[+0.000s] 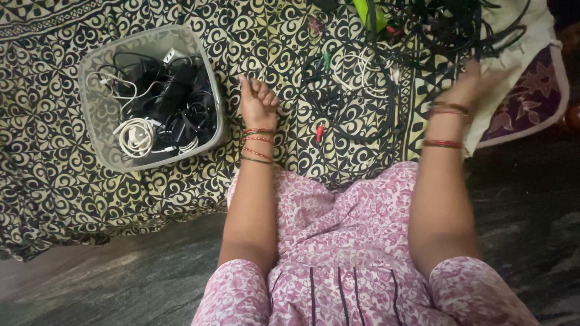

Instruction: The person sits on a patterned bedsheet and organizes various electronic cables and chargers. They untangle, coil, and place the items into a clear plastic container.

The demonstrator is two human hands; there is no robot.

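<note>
A: What do I have under the left hand (258, 99) right now?

B: I see it curled into a loose fist on the black-and-cream patterned cloth (54, 181), fingers together, gripping nothing I can make out. It sits just beside the clear, square plastic tub (209, 81), which is packed with coiled black and white cables and chargers (158, 108).

A: And the right hand (471, 84)?

B: It is blurred, so I cannot tell whether it is clamped or apart. It hangs over the edge of the tangled heap of loose black cables (423, 33) at the top of the cloth.

A: Anything between the 2 hands?

B: More loose black leads (356, 130) spread flat, 1 with a red plug (319, 133), and a thin white cable (362, 75) looped among them
</note>
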